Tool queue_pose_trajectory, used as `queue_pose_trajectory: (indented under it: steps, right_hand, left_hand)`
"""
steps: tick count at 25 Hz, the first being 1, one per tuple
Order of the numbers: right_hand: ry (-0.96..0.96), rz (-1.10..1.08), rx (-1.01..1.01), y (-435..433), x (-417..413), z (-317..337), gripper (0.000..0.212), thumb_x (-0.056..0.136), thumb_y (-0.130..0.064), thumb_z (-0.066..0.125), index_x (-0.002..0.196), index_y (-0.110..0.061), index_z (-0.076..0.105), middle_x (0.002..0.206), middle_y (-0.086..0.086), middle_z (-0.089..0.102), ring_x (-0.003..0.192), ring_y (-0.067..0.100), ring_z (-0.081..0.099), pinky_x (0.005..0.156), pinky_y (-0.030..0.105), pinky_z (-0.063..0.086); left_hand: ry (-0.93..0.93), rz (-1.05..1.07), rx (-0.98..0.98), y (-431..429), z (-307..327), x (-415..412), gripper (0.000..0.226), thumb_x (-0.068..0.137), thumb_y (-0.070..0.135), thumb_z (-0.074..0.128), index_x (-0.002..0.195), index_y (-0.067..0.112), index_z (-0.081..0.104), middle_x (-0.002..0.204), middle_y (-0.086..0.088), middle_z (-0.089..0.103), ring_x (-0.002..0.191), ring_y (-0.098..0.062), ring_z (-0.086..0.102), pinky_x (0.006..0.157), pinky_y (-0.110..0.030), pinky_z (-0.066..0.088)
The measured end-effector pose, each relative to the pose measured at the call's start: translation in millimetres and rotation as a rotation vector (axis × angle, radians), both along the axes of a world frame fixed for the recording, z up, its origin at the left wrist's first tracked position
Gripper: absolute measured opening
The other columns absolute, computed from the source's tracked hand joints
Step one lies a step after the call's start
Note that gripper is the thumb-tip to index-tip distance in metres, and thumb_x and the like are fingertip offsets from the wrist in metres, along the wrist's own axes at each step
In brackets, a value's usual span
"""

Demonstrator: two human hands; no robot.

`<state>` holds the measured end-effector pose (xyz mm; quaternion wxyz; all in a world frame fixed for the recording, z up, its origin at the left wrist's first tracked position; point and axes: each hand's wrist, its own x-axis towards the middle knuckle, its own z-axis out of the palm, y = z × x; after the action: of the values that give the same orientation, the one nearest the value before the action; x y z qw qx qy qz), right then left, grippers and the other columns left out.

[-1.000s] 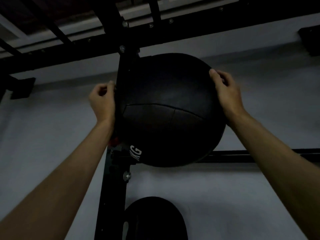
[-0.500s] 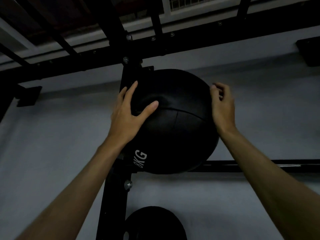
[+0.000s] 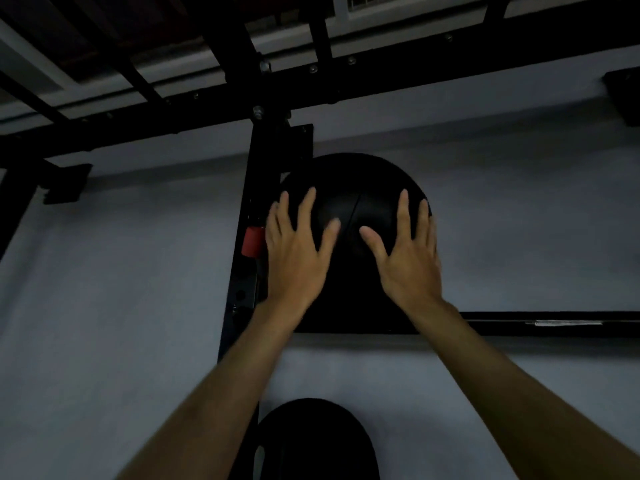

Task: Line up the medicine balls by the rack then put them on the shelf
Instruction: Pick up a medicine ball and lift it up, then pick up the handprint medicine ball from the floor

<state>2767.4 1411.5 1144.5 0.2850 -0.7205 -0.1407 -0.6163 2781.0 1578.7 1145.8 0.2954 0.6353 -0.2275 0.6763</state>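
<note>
Palms flat now, centre frame, up high. Left hand spread wide on the near face of the medicine ball, fingers straight, thumb splayed toward the seam. Right hand mirroring it, just as open, clasping nothing, only pressing.

Big switch from a second ago: back then, both hands curled around the ball's flanks, carrying it. Half a second back, left palm already over the front, right fingers curled at the edge. No cradle under it at all now (so the weight is judged to be on the rack, not the arms).

Ball looking smaller and further back, tucked just right of the black upright, lower edge down at the shelf rail running off to the right of the frame. Weight lettering no longer on show.

Reads as the last shove to seat it toward the grey wall. Red knob on the upright just beside the left little finger, worth not catching.

Second dark ball at bottom centre, lower down, its support out of view. Too dim to say whether the top ball is fully settled.
</note>
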Motion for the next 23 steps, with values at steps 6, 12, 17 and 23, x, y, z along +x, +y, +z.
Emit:
queue_pose_trajectory:
  steps: [6,12,17,23]
  right_hand:
    - [0.168,0.051,0.033,-10.0,16.7,22.0,0.078,0.097,-0.068,0.036,0.159,-0.040,-0.002,0.169,0.008,-0.010,0.155,0.028,-0.008,0.122,0.062,0.006]
    - [0.172,0.070,-0.036,-23.7,14.0,10.8,0.071,0.103,-0.051,0.045,0.160,-0.039,0.004,0.169,0.008,-0.007,0.156,0.030,-0.004,0.125,0.053,0.009]
    - [0.218,0.021,-0.107,-33.6,-6.1,-34.9,0.066,0.101,-0.024,0.057,0.158,-0.030,0.024,0.166,0.012,0.018,0.150,0.034,0.024,0.120,0.047,0.029]
    - [0.332,-0.157,-0.124,-76.3,-46.6,-160.0,0.031,0.101,-0.024,0.056,0.130,-0.017,0.058,0.131,0.009,0.059,0.127,0.029,0.050,0.104,0.047,0.044]
  left_hand:
    - [0.096,0.027,0.213,11.5,-26.0,44.1,0.071,0.103,0.048,0.041,0.161,0.030,0.005,0.169,-0.002,-0.010,0.155,-0.021,-0.010,0.122,-0.056,0.022]
    - [0.114,-0.017,0.210,8.9,-22.1,45.9,0.071,0.102,0.041,0.049,0.160,0.032,0.009,0.169,-0.002,-0.004,0.156,-0.023,-0.005,0.123,-0.055,0.020]
    - [0.255,0.142,0.085,-17.6,-40.3,2.7,0.066,0.097,0.026,0.062,0.155,0.020,0.031,0.160,-0.018,0.022,0.146,-0.035,0.025,0.113,-0.050,0.037]
    - [0.303,-0.009,0.258,-78.0,-158.6,-17.1,0.036,0.094,0.019,0.064,0.129,0.015,0.055,0.130,-0.009,0.048,0.112,-0.026,0.056,0.092,-0.040,0.051]
